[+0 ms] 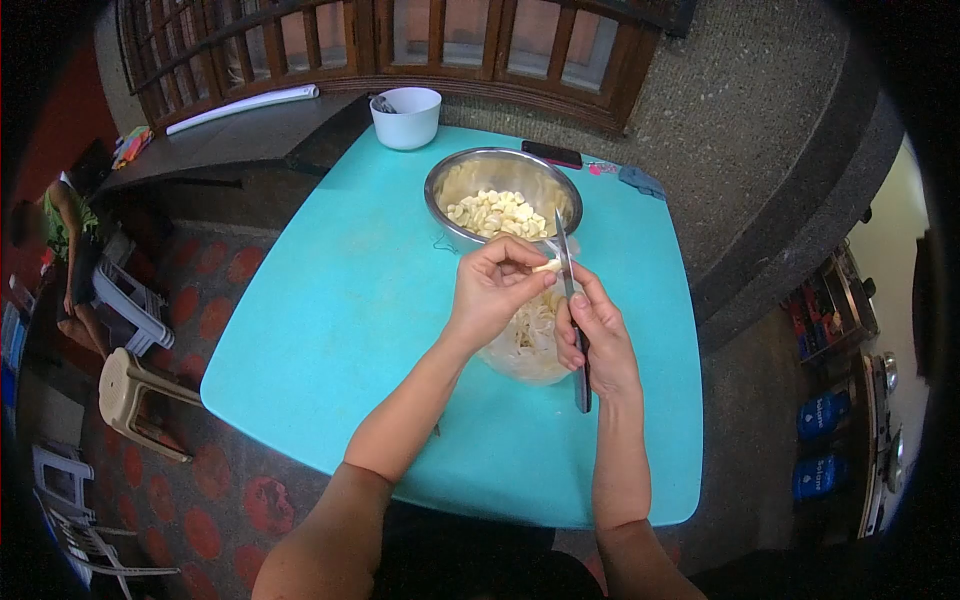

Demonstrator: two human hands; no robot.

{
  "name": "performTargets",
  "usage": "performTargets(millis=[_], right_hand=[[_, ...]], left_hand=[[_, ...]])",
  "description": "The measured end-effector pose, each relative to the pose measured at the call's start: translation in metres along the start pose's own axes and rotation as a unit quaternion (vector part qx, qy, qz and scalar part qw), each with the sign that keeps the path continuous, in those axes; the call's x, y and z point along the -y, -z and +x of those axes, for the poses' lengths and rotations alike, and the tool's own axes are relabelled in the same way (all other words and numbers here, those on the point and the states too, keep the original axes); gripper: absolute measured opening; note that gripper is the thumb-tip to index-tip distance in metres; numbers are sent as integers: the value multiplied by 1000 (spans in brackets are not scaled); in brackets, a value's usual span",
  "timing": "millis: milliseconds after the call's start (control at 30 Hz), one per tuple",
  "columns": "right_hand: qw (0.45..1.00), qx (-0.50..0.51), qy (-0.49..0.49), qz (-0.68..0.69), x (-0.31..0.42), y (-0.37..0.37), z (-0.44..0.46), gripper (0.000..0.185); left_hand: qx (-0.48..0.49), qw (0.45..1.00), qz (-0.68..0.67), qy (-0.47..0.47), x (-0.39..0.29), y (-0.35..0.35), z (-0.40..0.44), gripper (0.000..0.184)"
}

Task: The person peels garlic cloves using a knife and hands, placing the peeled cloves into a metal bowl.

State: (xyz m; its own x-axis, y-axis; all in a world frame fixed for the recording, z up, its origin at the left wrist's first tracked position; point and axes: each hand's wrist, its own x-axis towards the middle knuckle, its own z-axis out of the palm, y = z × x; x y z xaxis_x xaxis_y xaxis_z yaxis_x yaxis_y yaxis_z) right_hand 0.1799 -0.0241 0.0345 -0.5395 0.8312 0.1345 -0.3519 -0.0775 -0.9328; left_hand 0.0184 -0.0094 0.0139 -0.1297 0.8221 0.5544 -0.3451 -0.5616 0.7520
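Note:
My left hand [495, 285] pinches a pale garlic clove [548, 267] between thumb and fingertips, above the middle right of the turquoise table. The knife [583, 385], dark-handled and pointing away from me, is gripped in my right hand [604, 340]. Its blade is up against the clove or right beside it; I cannot tell which. Just beyond my hands stands a steel bowl [455, 172] with many peeled garlic cloves [500, 212] in it. Under my hands, partly hidden by them, a see-through container [525, 373] holds thin papery peelings [530, 335].
On the turquoise table [330, 290], a white bowl [408, 125] stands at the far left corner. A dark phone [551, 154] and a grey-blue cloth [641, 182] lie along the far edge. A beige stool [125, 385] and a seated person [70, 230] are to the left.

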Motion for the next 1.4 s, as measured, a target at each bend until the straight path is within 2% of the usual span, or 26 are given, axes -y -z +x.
performTargets(millis=[167, 267, 467, 567, 667, 967, 1267, 1400], right_hand=[[999, -16, 7, -28, -1, 2, 0, 45], [1000, -16, -3, 14, -2, 5, 1, 46], [999, 18, 9, 43, -1, 2, 0, 46], [996, -37, 32, -74, -5, 2, 2, 43], [988, -50, 43, -138, -5, 2, 3, 42], [994, -60, 28, -88, -5, -4, 2, 43], [994, -69, 42, -67, 2, 0, 0, 46], [996, -52, 33, -71, 2, 0, -1, 45]], left_hand=[[-4, 1000, 24, -2, -2, 2, 0, 18], [8, 1000, 2, 5, 0, 8, 2, 18], [-1, 989, -79, 123, -5, 13, 3, 15], [-13, 987, -84, 139, -4, 10, 3, 18], [-13, 986, -77, 145, -10, 6, 4, 20], [11, 994, -46, 97, -8, 15, 5, 29], [36, 992, 8, 123, -15, 19, 8, 32], [8, 994, 26, 105, -9, 21, 7, 35]])
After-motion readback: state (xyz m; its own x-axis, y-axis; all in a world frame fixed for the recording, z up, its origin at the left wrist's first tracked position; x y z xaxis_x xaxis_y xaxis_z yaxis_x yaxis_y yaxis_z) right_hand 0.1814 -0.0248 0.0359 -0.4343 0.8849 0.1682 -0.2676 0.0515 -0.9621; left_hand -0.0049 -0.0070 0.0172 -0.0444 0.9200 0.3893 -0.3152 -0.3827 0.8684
